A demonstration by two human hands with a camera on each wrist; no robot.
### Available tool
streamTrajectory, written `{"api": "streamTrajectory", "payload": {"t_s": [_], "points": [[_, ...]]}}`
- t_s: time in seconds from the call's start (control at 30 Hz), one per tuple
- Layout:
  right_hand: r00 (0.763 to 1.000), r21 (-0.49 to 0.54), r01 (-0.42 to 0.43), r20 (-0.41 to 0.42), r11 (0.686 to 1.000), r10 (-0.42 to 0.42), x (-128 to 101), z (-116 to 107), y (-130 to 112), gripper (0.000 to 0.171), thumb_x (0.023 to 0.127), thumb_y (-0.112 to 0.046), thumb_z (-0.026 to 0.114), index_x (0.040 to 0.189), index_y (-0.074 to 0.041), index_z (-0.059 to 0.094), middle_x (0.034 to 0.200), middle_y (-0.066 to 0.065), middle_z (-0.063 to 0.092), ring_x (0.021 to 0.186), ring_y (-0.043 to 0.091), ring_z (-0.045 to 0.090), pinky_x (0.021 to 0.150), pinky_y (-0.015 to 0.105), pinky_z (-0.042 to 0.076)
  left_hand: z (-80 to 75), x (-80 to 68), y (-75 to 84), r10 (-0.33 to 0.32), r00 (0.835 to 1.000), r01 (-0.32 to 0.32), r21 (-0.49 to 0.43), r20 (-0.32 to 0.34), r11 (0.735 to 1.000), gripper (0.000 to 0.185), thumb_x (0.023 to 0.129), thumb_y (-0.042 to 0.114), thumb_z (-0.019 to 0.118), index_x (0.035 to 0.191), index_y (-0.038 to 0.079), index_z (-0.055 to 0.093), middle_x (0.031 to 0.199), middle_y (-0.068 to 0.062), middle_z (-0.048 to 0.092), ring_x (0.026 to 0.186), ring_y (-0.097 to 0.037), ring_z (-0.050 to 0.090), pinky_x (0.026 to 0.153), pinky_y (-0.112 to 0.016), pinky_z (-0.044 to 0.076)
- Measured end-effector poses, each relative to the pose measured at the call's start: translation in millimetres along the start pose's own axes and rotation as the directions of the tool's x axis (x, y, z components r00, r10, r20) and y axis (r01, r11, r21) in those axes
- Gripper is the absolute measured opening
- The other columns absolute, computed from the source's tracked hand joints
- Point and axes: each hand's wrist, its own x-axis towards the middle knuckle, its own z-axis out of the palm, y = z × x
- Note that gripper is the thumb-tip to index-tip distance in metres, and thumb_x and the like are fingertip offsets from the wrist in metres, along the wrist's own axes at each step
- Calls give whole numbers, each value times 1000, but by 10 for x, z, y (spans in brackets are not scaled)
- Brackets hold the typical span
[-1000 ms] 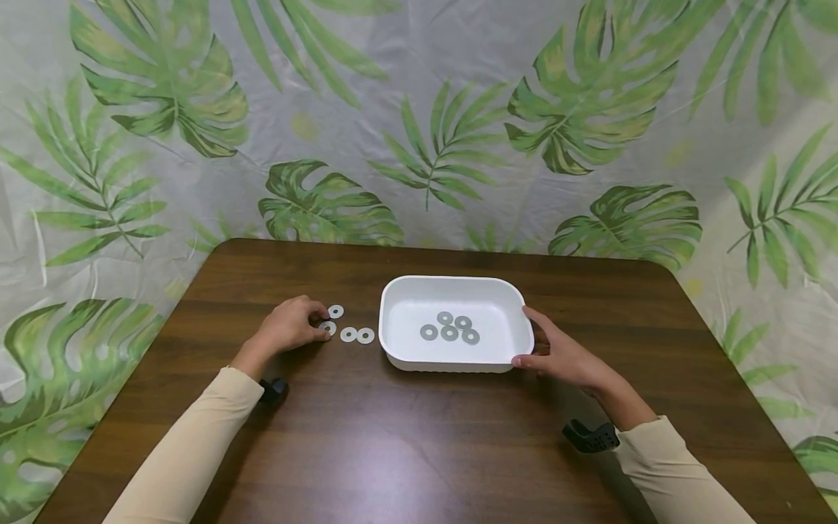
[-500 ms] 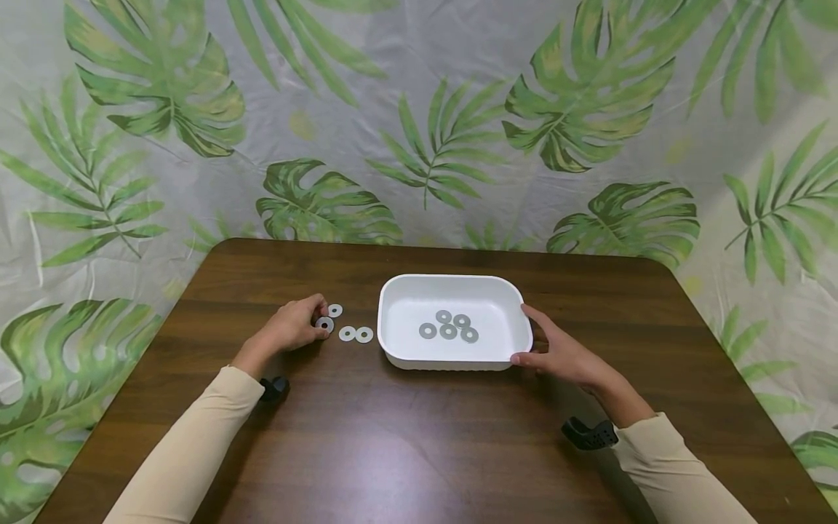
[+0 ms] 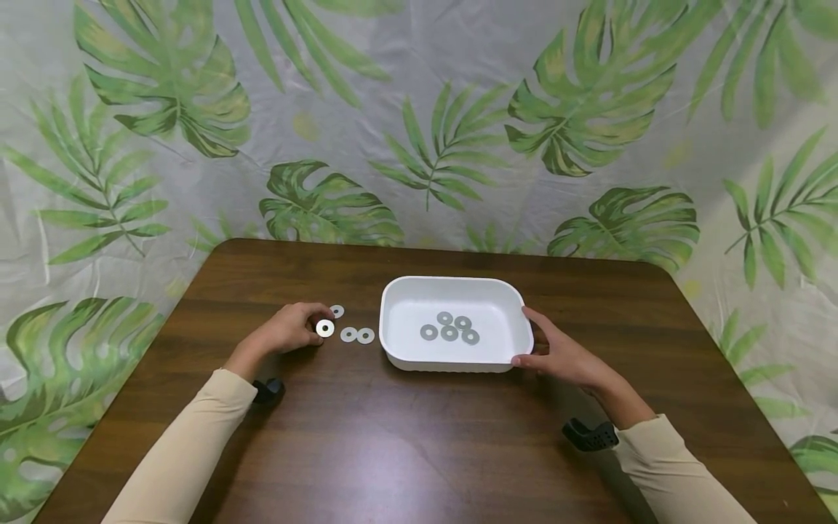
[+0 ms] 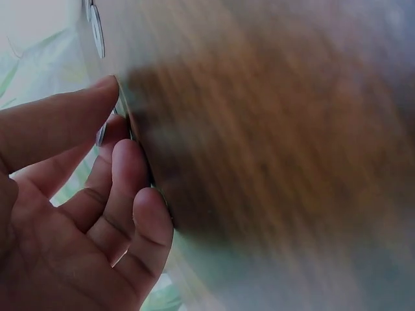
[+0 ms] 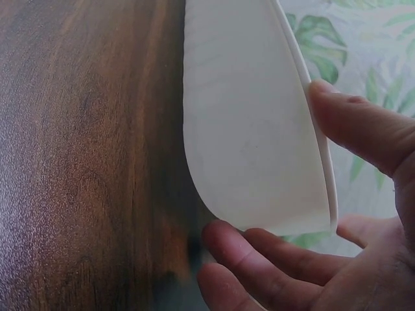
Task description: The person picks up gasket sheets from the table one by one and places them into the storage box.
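Observation:
In the head view my left hand (image 3: 286,329) is low over the table's left side, its thumb and fingertips pinching a flat metal washer (image 3: 318,333) whose face catches the light. Just behind it lies another washer (image 3: 337,311), partly covered by the fingers. Two more washers (image 3: 366,336) touch each other between this hand and a white plastic tub (image 3: 458,365). Inside the tub several grey washers lie flat. My right hand (image 3: 568,358) holds the tub's right end. In the right wrist view the thumb (image 5: 353,123) presses the rim and the fingers rest against the outer wall.
The brown wooden table (image 3: 393,451) has rounded far corners. Behind it hangs a pale curtain (image 3: 458,167) printed with green leaves. Dark bands (image 3: 589,435) sit at both wrists.
The washer at my left fingertips has tilted up and now shines, its face toward the head camera. The tub, the right hand and the other washers stay in place.

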Motion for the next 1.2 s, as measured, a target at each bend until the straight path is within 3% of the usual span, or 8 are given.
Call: {"api": "streamTrajectory", "payload": {"t_s": [0.37,0.87,1.2], "points": [[1000,-8,-13,-1,1000,13,-9,8,-16,103,91,-25,73,160,-11,-1,148,36,33,121,46,56,78,37,54,-2,-28,9,16,1000,-16,-8,-6,1000,36,80,-1,72,116,2,67,89,-11,70,79,-16,61,73,-29,45],[1000,-17,-22,-5,1000,22,2,1,-17,104,90,-26,74,160,-11,-1,150,36,31,125,48,53,79,35,54,2,-20,-20,0,1000,-1,-20,-23,1000,33,84,7,75,115,-2,68,86,-10,67,77,-14,57,69,-28,44],[1000,-10,-13,2,1000,13,-11,-8,-13,103,91,-25,73,160,-11,-2,149,37,32,121,45,56,78,37,55,-108,-67,49,2,996,-15,-147,-90,989,33,85,7,74,116,-4,67,89,-12,69,80,-14,58,66,-23,46]]}}
